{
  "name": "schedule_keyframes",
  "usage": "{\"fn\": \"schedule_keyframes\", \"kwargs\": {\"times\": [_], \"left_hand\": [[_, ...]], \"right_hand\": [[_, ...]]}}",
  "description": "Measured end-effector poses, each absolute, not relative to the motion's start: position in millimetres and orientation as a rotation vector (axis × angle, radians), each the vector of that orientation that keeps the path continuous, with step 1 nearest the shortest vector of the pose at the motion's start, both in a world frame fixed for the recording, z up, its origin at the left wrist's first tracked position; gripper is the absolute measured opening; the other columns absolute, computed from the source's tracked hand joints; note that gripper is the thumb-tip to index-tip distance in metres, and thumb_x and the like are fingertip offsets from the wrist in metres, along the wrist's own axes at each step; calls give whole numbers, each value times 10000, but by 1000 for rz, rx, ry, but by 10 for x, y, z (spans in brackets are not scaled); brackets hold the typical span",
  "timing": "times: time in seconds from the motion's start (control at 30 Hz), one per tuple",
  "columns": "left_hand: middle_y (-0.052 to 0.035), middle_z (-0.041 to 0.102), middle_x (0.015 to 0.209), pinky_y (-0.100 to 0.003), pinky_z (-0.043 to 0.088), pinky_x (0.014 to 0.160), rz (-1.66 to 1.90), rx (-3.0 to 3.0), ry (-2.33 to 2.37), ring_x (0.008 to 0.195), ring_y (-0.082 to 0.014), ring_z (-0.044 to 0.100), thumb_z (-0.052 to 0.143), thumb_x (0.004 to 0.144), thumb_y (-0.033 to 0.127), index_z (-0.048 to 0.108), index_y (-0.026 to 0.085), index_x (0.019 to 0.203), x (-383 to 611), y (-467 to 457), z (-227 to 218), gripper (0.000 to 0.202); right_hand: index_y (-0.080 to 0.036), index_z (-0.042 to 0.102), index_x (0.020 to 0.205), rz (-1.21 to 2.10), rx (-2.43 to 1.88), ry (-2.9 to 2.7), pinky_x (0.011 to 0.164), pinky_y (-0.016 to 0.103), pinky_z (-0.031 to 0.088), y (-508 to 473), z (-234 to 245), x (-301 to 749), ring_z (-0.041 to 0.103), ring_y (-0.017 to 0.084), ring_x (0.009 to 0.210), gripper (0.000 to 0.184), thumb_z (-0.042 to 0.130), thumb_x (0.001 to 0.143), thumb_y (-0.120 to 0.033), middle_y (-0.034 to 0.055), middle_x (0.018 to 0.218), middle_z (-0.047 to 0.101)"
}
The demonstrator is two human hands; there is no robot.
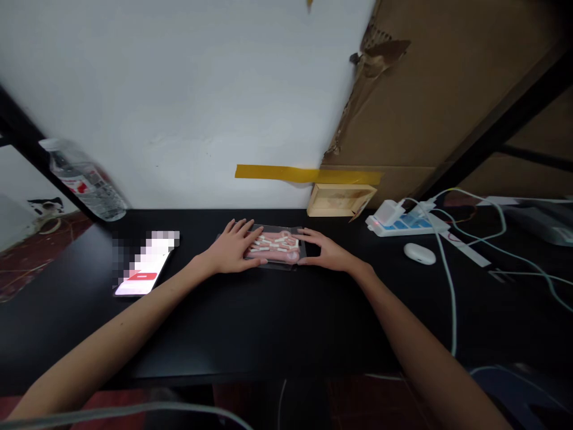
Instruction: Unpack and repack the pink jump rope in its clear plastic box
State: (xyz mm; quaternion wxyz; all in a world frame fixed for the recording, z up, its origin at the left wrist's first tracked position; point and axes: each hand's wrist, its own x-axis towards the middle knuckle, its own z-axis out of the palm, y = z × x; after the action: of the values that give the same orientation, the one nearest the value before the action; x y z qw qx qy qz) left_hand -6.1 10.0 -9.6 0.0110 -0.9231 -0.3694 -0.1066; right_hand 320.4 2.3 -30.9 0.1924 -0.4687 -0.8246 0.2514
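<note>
A clear plastic bag (277,246) with a pink item and several small white pieces inside lies flat on the black table (250,322), near its far edge. My left hand (235,248) rests on the bag's left part, fingers stretched out flat. My right hand (326,251) lies at the bag's right edge with fingers extended, touching it. Neither hand grips anything.
A phone (143,263) with a lit screen lies left of the bag. A plastic water bottle (87,182) leans at the far left. A small wooden box (340,200), a white power strip (405,222) with cables and a white earbud case (419,253) sit to the right.
</note>
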Motion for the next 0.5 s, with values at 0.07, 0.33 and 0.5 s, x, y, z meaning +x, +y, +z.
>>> {"fn": "schedule_keyframes", "kwargs": {"times": [0.07, 0.33, 0.5], "left_hand": [[-136, 339, 1601, -583, 179, 1186, -317, -2874, -1140, 1477, -388, 273, 399, 896, 776, 298, 246, 1545, -59, 95, -90, 844], [-141, 350, 1592, -587, 170, 1186, -292, -2854, -1138, 1473, -397, 266, 321, 899, 808, 303, 230, 1548, -28, 56, -90, 869], [-158, 337, 1596, -594, 168, 1185, -286, -2862, -1165, 1473, -397, 268, 354, 896, 800, 307, 213, 1545, 17, 20, -93, 876]], "right_hand": [[-398, 523, 1437, 683, -1318, -2326, 1205, 605, 229, 44, -337, 3214, 284, 351, 1497, 781, 794, 731, -591, 40, 1591, 401], [-393, 513, 1447, 644, -1315, -2365, 1218, 616, 178, 23, -379, 3168, 147, 349, 1537, 804, 750, 732, -673, 30, 1617, 356], [-414, 482, 1463, 776, -1303, -2351, 1220, 627, 157, 12, -279, 3202, 135, 345, 1539, 782, 728, 764, -661, 6, 1629, 330]]}}
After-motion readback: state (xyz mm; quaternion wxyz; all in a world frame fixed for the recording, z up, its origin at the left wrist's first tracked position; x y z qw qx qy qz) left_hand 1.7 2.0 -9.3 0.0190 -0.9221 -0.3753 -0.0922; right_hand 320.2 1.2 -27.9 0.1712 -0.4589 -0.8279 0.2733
